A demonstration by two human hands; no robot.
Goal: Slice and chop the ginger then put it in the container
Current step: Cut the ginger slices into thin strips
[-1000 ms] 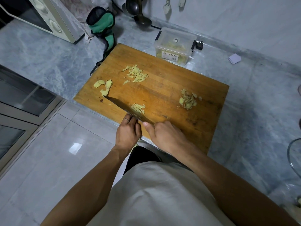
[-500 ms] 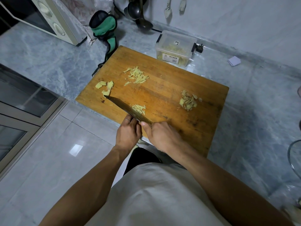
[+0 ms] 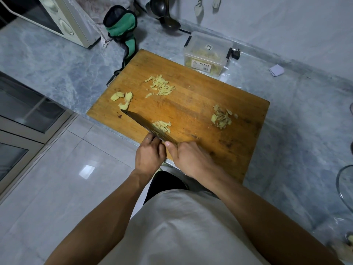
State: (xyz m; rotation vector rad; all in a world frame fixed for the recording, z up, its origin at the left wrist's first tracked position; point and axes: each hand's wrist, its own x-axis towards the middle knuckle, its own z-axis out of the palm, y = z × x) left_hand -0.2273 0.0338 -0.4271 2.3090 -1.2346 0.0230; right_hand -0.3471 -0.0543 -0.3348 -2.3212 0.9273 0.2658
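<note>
A wooden cutting board (image 3: 193, 104) lies on the marble counter. My right hand (image 3: 191, 159) grips the handle of a dark cleaver (image 3: 145, 124), whose blade slants across the board's near left part. My left hand (image 3: 150, 154) sits against the blade's near side, fingers curled down on the ginger being cut, which hand and blade hide. A small heap of ginger shreds (image 3: 163, 125) lies just beyond the blade. More shreds (image 3: 161, 86) lie farther back, ginger slices (image 3: 123, 98) at the left, and peel scraps (image 3: 221, 117) at the right. A clear container (image 3: 207, 54) holding ginger stands behind the board.
A microwave (image 3: 57, 18) stands at the back left beside a green and black pouch (image 3: 122, 29). Ladles (image 3: 166, 14) hang on the wall. A glass bowl rim (image 3: 343, 186) shows at the right edge, and a folded paper (image 3: 276, 70) lies at the back right.
Both hands stay at the board's near edge with the cleaver working in place beside the small shred heap. The view has shifted slightly downward.
</note>
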